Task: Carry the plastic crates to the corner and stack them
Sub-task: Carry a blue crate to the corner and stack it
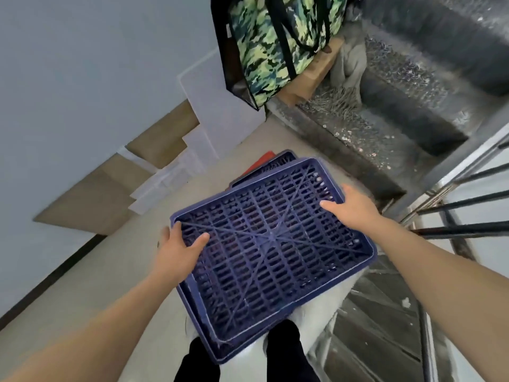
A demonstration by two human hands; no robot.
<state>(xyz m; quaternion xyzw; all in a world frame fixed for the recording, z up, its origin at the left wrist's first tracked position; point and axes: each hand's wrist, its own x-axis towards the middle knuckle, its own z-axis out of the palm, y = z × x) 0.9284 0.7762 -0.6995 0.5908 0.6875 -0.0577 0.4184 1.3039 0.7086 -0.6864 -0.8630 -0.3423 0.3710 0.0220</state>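
A dark blue lattice plastic crate (272,244) is held tilted in front of me. My left hand (177,250) grips its near left rim, thumb lying over the lattice. My right hand (351,206) grips the far right rim. A second blue crate edge (198,321) shows just under the held one at the lower left. Beyond it, on the floor, lie another blue crate (278,158) and a red crate (261,162), mostly hidden behind the one I hold.
A camouflage bag (275,42) stands on cardboard boxes (311,75) by grey stairs (385,125). Clear plastic bins (209,106) and flat cardboard (102,194) lean on the left wall. A metal railing (468,205) and descending steps lie to the right.
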